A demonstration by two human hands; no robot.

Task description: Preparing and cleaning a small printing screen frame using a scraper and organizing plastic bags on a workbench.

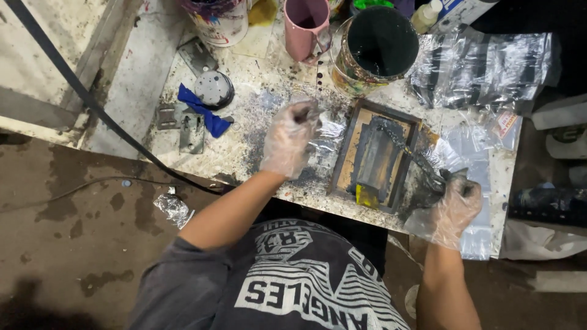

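While the person stood over the paint-spattered worktable, the head view showed both hands in thin clear gloves. The left hand was closed about a thin stick, its tip raised toward 12 o'clock. The right hand gripped a dark handle at 4 o'clock of the small framed screen, which lay flat at table centre. Dark ink already covered the middle of the screen, and a yellow patch sat at its 6 o'clock edge; by my judgement inking was partly done, spreading unfinished. An open ink can stood at 12 o'clock, a pink mug beside it.
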